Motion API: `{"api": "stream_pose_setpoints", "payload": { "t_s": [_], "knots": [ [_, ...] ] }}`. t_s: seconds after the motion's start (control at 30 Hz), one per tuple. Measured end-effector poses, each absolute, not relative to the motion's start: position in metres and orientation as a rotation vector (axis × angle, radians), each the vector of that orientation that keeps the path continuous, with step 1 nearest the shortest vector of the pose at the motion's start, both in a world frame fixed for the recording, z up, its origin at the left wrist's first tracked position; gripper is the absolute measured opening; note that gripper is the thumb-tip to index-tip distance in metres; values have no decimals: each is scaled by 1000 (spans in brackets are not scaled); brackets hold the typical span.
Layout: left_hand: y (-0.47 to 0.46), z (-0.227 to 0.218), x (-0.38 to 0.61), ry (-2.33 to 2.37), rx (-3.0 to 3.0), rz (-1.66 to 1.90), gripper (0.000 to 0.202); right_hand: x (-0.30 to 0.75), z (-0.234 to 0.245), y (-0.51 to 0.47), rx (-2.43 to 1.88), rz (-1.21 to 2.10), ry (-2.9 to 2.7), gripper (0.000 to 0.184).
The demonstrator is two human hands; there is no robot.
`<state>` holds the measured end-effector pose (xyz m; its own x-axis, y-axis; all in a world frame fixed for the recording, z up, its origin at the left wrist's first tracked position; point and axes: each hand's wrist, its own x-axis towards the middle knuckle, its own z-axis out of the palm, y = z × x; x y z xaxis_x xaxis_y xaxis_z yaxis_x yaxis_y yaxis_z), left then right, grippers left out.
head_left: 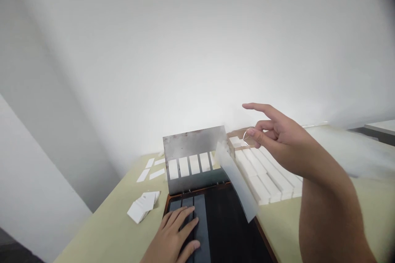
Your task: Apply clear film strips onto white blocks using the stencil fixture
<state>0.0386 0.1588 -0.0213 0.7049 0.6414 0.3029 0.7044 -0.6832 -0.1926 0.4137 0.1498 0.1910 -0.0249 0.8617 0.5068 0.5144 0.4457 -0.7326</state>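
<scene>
My left hand [178, 230] lies flat with its fingers spread on dark grey strips [202, 218] set side by side in a shallow black tray with an orange-brown rim [268, 240]. My right hand [274, 137] is raised over the tray's far right side. Its thumb and a finger pinch a thin, pale, curled edge [245, 135], while the index finger points out to the left. Below it hangs a translucent film strip [239, 185], slanting over the tray; whether it joins the pinched edge I cannot tell.
Behind the tray stands a hinged, raised metal lid [191, 146] with a row of white cards on it. Loose white cards [143, 205] lie on the yellow-green table [101, 234] at left. At right are rows of stacked white cards [271, 172], a cardboard box [231, 146] and clear sheeting [348, 148].
</scene>
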Motion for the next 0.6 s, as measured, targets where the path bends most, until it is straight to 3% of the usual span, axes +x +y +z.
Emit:
{"api": "stream_pose_setpoints", "payload": {
  "t_s": [0.6],
  "knots": [
    [156,-19,42,-1117,-2654,-340,40,410,198,141,-1252,459,-1681,49]
  ]
}}
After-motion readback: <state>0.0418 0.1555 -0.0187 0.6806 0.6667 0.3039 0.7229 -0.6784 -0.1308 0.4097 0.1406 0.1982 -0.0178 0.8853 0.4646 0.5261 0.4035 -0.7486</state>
